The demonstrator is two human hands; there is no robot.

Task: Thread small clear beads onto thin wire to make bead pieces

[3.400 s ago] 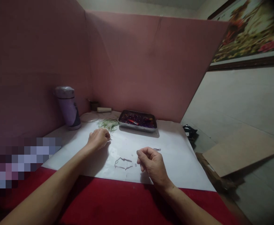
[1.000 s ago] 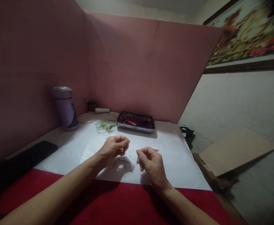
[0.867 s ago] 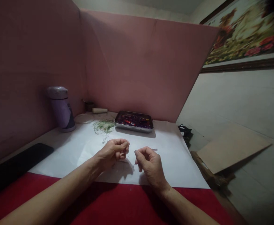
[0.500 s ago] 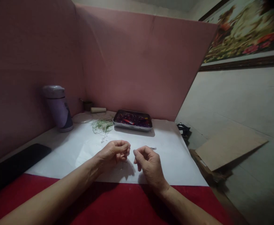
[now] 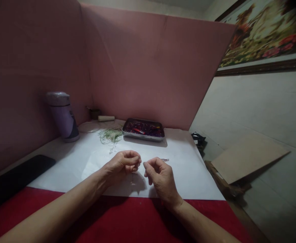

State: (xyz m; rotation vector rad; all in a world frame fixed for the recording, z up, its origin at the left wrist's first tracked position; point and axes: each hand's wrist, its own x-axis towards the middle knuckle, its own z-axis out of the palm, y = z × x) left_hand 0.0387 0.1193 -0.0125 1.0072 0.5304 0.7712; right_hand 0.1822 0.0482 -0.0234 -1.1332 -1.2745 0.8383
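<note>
Over the white paper (image 5: 188,175), my left hand (image 5: 127,162) is closed in a pinch, thumb against forefinger. Something tiny and shiny shows at its fingertips, too small to name. My right hand (image 5: 160,175) faces it a short gap away, thumb and forefinger also pressed together; what they hold, if anything, I cannot make out. Several small clear beads (image 5: 112,149) lie on the paper beyond my left hand. Behind my right hand lies a small metal tool (image 5: 165,160), partly hidden by the fingers.
A metal tray (image 5: 144,137) of dark purple bits holds a red item. Left of it are a tangle of green threads (image 5: 110,135) and a pale roll (image 5: 106,118). A purple flask (image 5: 63,118) stands at left, near a black flat object (image 5: 33,167). Pink panels (image 5: 148,67) wall the back.
Both hands stay almost in place, with only slight finger shifts. The pinches hold and the things on the table have not moved.
</note>
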